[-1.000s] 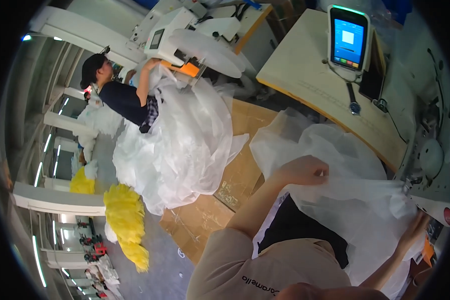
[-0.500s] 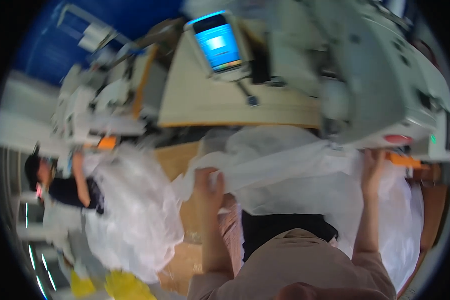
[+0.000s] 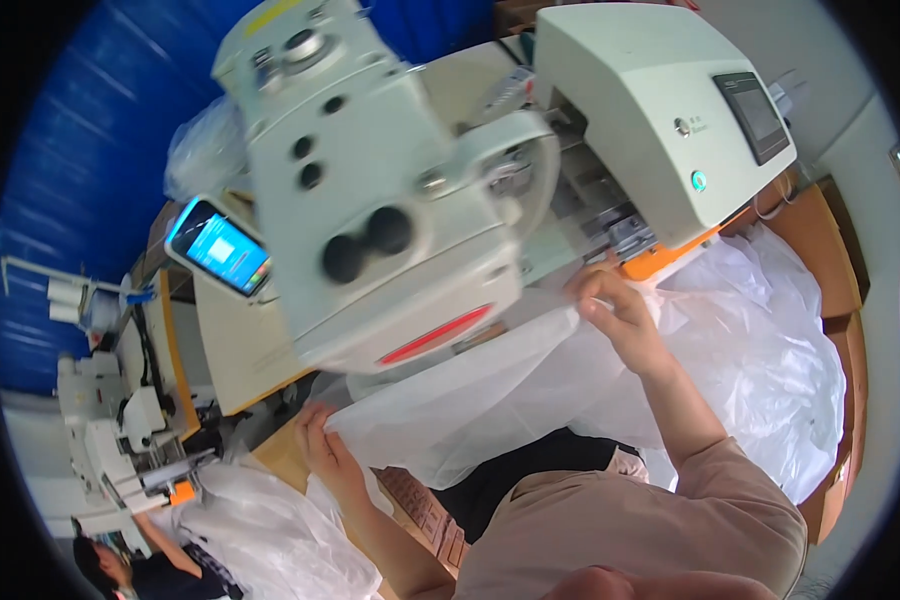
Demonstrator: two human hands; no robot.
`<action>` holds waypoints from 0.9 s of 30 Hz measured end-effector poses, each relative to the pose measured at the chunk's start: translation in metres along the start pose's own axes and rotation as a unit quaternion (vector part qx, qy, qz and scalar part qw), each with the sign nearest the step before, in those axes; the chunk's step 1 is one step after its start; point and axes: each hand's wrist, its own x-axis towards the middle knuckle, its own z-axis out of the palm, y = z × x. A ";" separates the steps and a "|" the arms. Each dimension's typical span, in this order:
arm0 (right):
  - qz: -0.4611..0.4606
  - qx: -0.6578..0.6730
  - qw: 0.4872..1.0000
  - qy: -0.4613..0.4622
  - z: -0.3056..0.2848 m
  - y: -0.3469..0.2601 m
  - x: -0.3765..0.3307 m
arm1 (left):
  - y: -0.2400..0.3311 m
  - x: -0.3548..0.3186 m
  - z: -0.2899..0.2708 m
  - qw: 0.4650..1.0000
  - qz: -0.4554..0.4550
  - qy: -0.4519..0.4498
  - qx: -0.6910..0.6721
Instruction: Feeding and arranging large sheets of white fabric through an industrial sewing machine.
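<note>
A thin white translucent sheet [image 3: 470, 385] stretches between my two hands along the front of a pale grey sewing machine [image 3: 420, 300]. The fingers of my left hand [image 3: 328, 452] curl closed on its left edge, below the machine head. My right hand [image 3: 618, 312] pinches the folded upper edge, thumb against fingers, close to a metal clamp [image 3: 625, 238] and an orange part [image 3: 665, 262]. The middle of the sheet hangs over my lap. The machine head hides its needle area.
More white sheeting [image 3: 750, 330] bunches over a cardboard box [image 3: 845, 400] on the right. Behind the clamp stands a control box [image 3: 660, 110] with a small screen. A lit handheld device [image 3: 220, 250] is at the left. Further left, a co-worker [image 3: 150, 570] sits at another machine [image 3: 100, 420].
The view has swung right, bringing the machine head to the middle. Both hands keep hold of the sheet; the left fingers, more raised before, now curl on its edge.
</note>
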 end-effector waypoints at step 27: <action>-0.275 -0.530 0.798 0.079 -0.102 0.204 0.049 | -0.087 -0.084 -0.017 0.961 -0.273 -0.028 -0.030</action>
